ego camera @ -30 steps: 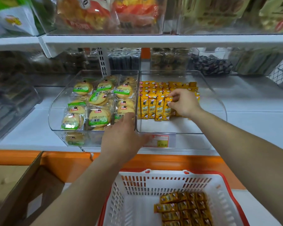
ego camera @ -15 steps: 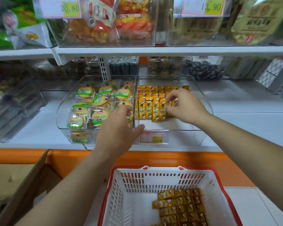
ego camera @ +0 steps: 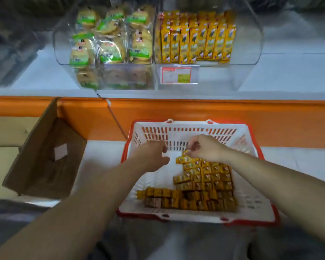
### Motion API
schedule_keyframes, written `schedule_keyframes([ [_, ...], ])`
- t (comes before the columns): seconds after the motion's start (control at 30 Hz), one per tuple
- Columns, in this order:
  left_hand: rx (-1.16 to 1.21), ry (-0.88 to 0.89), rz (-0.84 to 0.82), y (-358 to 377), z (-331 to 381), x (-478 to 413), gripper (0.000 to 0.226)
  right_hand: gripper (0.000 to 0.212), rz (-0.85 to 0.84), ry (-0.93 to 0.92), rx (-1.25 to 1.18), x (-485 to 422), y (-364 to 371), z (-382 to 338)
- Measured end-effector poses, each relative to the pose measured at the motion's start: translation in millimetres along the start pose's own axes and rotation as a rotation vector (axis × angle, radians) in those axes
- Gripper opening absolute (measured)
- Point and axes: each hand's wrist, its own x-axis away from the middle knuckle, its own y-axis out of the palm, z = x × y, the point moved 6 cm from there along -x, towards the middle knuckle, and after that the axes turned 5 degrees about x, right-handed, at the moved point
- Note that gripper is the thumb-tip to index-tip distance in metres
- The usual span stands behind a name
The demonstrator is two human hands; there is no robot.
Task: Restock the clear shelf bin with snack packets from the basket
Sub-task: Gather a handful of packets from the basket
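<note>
— Snack packets (ego camera: 206, 184): where do they lie?
— Packed in rows across the right and near part of the basket (ego camera: 176, 126). More stand upright in the clear shelf bin (ego camera: 251, 40), well apart, up on the shelf.
— And the hands?
— Both are inside the basket. The right hand (ego camera: 206, 149) pinches a raised packet (ego camera: 185, 153) at the pile's far edge. The left hand (ego camera: 152, 156) hovers just beside that, over bare basket floor, fingers loosely curled. It is blurred, but it seems to hold nothing.
</note>
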Motion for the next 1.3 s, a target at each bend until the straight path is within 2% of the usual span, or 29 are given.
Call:
schedule_keyframes([
  [0.1, 0.045, -0.085, -0.142, 63.6, -30.6, -14.5, 0.045, 0.016, -0.109, 0.045, 0.001, -13.9, 62.4, 28.7],
  [0.2, 0.071, -0.144, -0.263, 116.7, -58.2, -21.8, 0.056, 0.043, -0.253, 0.065, 0.013, -21.3, 114.4, 45.8],
  [0.33, 0.173, -0.189, -0.384, 157.9, -83.8, -28.3, 0.076, 0.055, -0.246, -0.113, 0.412, -31.2, 143.4, 55.1],
  [0.5, 0.130, -0.137, -0.531, 183.7, -84.5, -33.3, 0.073, 0.071, -0.389, -0.100, 0.506, -40.1, 161.2, 71.7],
  [0.67, 0.233, -0.132, -0.452, 177.3, -92.0, -43.0, 0.054, 0.071, -0.367, -0.182, 0.641, -45.6, 170.3, 67.9],
  [0.8, 0.314, -0.145, -0.399, 173.3, -93.0, -46.1, 0.045, 0.081, -0.393, -0.189, 0.726, -46.0, 178.3, 66.1],
  [0.93, 0.370, -0.160, -0.296, 170.1, -95.1, -46.7, 0.035, 0.066, -0.377, -0.146, 0.562, -50.1, 177.5, 68.2],
  [1.1, 0.411, -0.221, -0.217, 165.6, -100.1, -50.7, 0.031, 0.058, -0.209, -0.122, 0.409, -53.7, 166.1, 73.0],
  [1.2, 0.456, -0.244, -0.220, 166.4, -100.5, -54.3, 0.033, 0.062, -0.311, -0.122, 0.469, -57.1, 170.7, 70.9],
  [1.3, 0.474, -0.226, -0.254, 167.6, -98.6, -55.0, 0.047, 0.070, -0.410, -0.116, 0.500, -57.7, 177.4, 67.6],
])
